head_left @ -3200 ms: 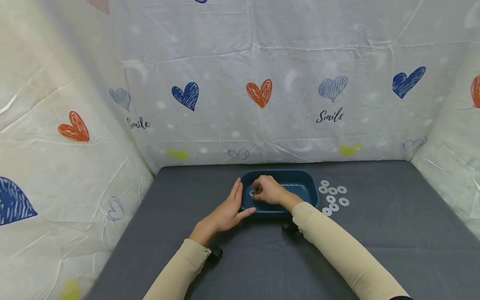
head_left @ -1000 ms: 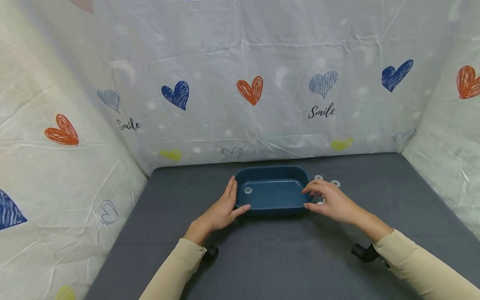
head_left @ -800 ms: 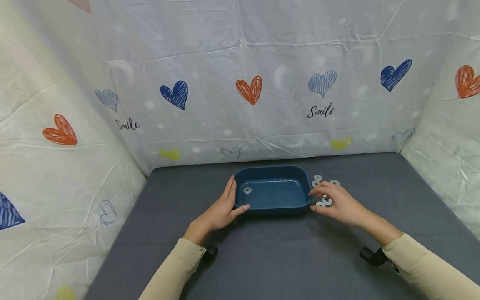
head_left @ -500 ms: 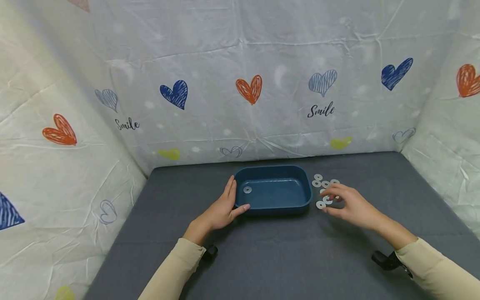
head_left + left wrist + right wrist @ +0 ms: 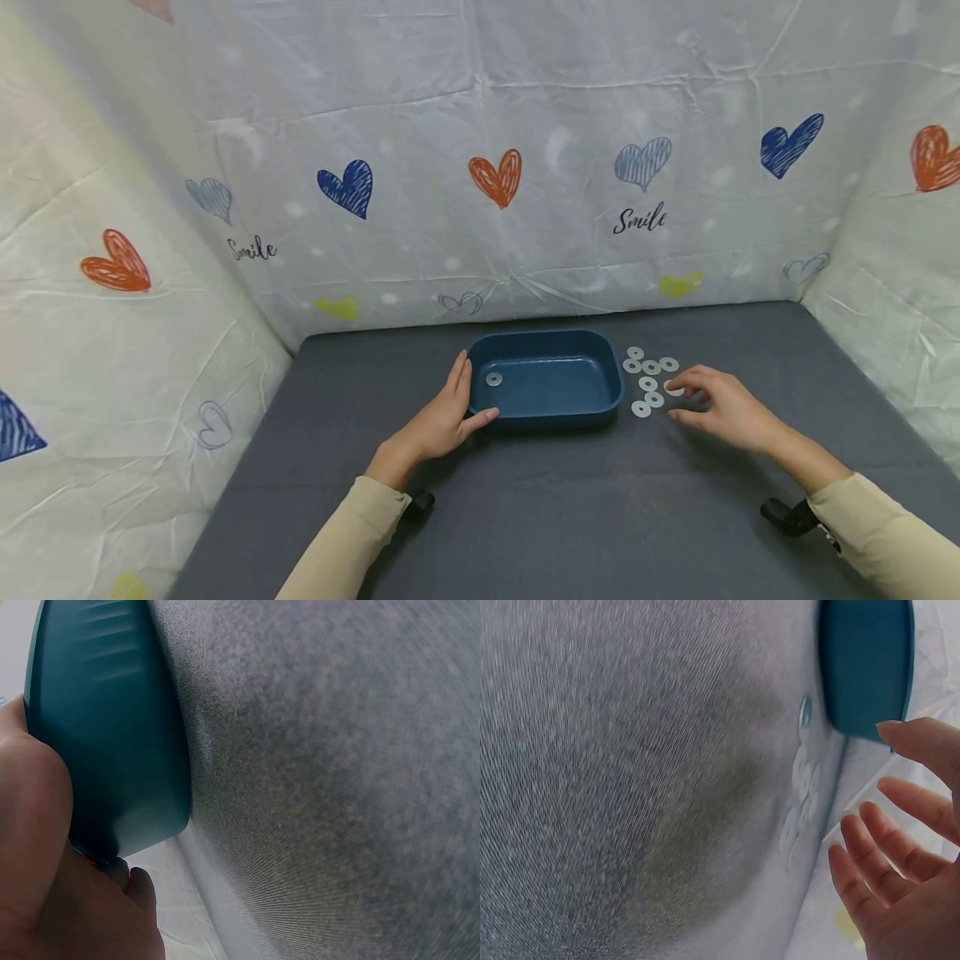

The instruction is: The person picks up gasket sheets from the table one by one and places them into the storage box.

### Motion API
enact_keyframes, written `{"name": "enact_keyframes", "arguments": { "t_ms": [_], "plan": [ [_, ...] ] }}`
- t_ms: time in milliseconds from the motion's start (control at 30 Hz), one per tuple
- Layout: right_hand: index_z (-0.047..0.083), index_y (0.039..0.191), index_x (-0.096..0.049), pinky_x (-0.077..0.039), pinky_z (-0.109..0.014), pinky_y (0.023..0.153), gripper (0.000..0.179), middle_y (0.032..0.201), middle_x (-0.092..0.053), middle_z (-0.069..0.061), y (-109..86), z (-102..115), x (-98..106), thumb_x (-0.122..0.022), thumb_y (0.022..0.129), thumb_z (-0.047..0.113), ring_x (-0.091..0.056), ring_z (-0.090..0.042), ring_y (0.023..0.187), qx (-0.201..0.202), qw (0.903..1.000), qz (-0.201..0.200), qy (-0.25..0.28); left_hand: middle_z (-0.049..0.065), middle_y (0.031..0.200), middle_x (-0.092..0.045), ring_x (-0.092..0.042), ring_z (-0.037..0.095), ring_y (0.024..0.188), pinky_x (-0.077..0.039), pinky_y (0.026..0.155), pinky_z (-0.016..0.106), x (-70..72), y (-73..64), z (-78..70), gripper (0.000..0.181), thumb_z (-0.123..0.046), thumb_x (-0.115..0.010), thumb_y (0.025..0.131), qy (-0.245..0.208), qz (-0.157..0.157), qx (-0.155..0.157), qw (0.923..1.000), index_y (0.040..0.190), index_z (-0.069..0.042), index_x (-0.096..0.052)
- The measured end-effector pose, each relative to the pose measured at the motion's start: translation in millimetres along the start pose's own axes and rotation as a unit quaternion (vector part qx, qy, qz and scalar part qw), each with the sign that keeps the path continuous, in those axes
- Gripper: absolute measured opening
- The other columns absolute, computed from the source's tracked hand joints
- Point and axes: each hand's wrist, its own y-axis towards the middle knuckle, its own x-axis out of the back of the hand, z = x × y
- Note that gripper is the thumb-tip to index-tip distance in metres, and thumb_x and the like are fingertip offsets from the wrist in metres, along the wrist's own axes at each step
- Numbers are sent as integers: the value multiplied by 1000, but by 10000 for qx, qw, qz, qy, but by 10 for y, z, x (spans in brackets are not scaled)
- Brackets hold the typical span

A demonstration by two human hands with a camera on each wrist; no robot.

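A blue rectangular tray (image 5: 546, 414) stands on the table, one pale flat washer (image 5: 493, 379) lying inside near its left end. My left hand (image 5: 438, 423) rests against that end, fingers straight along the side wall and thumb at the front rim. Several more washers (image 5: 647, 383) lie in a loose cluster just right of the tray. Over the cluster's right side hovers my right hand (image 5: 723, 410), fingers bent loosely and thumb apart from them; its fingertips partly cover one washer. Nothing shows between thumb and fingers (image 5: 911, 855) in the right wrist view.
Dark grey cloth (image 5: 555, 508) covers the table. A white curtain (image 5: 420, 242) printed with hearts hangs close behind the tray and along both sides. Each wrist carries a small black camera mount (image 5: 789, 517).
My right hand has come out of the tray, where it was at the washer, and moved right over the cluster, uncovering more washers. The left hand keeps its place at the tray.
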Motion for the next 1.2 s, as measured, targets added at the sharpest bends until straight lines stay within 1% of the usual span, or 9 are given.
{"name": "enact_keyframes", "arguments": {
  "t_ms": [167,267,400,633,867,1200],
  "plan": [
    [0,113,-73,-56,-44,76,31,108,-68,-11,44,-84,-6,-83,85,10,-62,-25,90,-158,9998,-48,-57,16,169,19,-8,34,156,-24,121,52,7,-4,-5,99,-56,-50,104,17,23,12,10000,162,2,6],
    [-1,113,-73,-56,-43,74,32,107,-68,-14,81,-125,-21,-83,85,10,-63,-26,89,-312,9995,-31,-31,15,170,19,-10,34,156,-24,121,51,16,-13,-17,99,-55,-51,104,-6,41,69,10000,162,1,6],
    [-2,112,-73,-55,-42,73,32,107,-67,-16,135,-184,-46,-84,85,10,-64,-25,88,-534,9986,-39,-41,16,170,18,-11,35,156,-26,121,51,13,-13,-15,99,-54,-51,104,0,28,44,10000,162,2,6],
    [-6,112,-71,-54,-41,72,33,104,-67,-18,195,-272,-72,-83,85,9,-67,-26,85,-720,9974,0,-54,10,169,22,-10,33,156,-25,122,50,13,-1,3,100,-57,-50,104,1,52,61,10000,162,0,7],
    [-8,110,-71,-54,-37,69,33,103,-67,-20,245,-327,-97,-82,86,11,-69,-26,83,-956,9954,48,16,16,170,17,-11,34,156,-25,121,50,13,-1,-1,100,-56,-51,104,23,11,22,10000,162,2,6],
    [-10,112,-69,-54,-40,70,38,107,-69,-24,304,-384,-120,-82,87,16,-69,-28,85,-1252,9919,199,63,17,170,16,-10,35,156,-24,121,51,2,1,13,100,-56,-51,104,4,-12,5,10000,162,1,7]
  ]
}}
